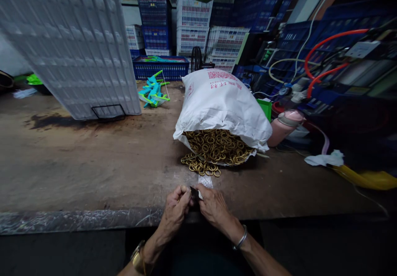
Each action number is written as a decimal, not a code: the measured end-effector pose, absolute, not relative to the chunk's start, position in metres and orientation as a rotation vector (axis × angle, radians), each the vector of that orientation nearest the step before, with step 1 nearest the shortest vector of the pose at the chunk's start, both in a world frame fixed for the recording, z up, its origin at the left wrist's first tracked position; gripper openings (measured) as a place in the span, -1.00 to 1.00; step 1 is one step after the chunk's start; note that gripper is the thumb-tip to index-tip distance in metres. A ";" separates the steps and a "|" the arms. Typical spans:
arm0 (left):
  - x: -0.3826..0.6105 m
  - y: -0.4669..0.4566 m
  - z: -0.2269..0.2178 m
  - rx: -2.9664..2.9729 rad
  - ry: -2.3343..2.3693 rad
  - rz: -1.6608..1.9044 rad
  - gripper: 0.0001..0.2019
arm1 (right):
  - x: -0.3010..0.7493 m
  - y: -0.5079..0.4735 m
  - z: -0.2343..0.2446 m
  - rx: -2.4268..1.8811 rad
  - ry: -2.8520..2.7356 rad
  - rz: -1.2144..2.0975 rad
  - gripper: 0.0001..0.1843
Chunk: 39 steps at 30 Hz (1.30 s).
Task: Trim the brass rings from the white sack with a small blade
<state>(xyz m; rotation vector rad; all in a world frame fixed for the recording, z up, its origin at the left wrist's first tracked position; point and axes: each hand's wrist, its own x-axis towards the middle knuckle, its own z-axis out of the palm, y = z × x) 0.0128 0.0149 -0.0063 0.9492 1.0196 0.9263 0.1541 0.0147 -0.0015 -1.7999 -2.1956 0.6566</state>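
My left hand (pixel 175 210) and my right hand (pixel 214 207) meet at the near edge of the workbench (pixel 93 172), fingers pinched together around a small dark part (pixel 194 193) that I cannot make out clearly. A hint of brass shows at my left fingertips. Just beyond them a white sack (pixel 221 106) lies on its side, open toward me, spilling several brass rings (pixel 214 150) onto the bench. A small silvery patch (pixel 205 181) lies between the rings and my hands.
A white ribbed plastic panel (pixel 74 44) leans at the left. Blue and green plastic pieces (pixel 153 92) lie behind the sack. Stacked blue and white crates (pixel 189 24) fill the back. A pink bottle (pixel 283 125), red hoses (pixel 325 57), white rag (pixel 325 159) and yellow bag (pixel 366 179) crowd the right.
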 end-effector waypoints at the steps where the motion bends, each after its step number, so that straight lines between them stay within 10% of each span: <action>1: 0.012 0.015 -0.007 0.960 1.007 0.929 -0.66 | 0.154 0.015 -0.002 -1.784 -2.196 0.674 -0.67; 9: 0.006 0.011 -0.009 1.028 0.962 0.927 -0.67 | 0.157 0.018 0.006 -1.663 -2.236 0.902 -0.77; 26: 0.001 0.011 0.002 0.485 0.733 0.843 -0.75 | 0.210 0.055 -0.009 -2.279 -1.779 0.231 -0.80; 39: 0.016 0.013 -0.009 0.389 0.752 0.821 -0.64 | 0.198 0.039 -0.012 -1.891 -1.650 0.677 -0.90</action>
